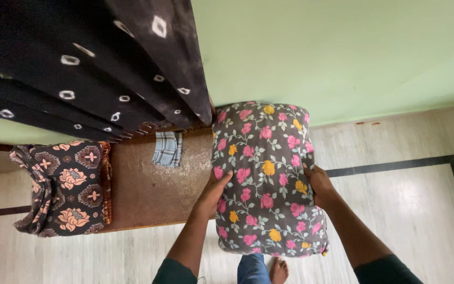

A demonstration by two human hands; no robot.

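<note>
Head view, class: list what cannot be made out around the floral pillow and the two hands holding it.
- Floral pillow: its back and what fills it are hidden by its own cover.
- Left hand, right hand: fingers behind the pillow are hidden.
- Dark dotted cloth: top cut off by the picture edge.
- Brown bench: legs hidden under its top.
- Checked cloth: kind too small to tell.

We see a soft matt floral cloth bundle (266, 179), a rough brown bench top (148, 189), and a glossy pale floor (411, 210).
</note>
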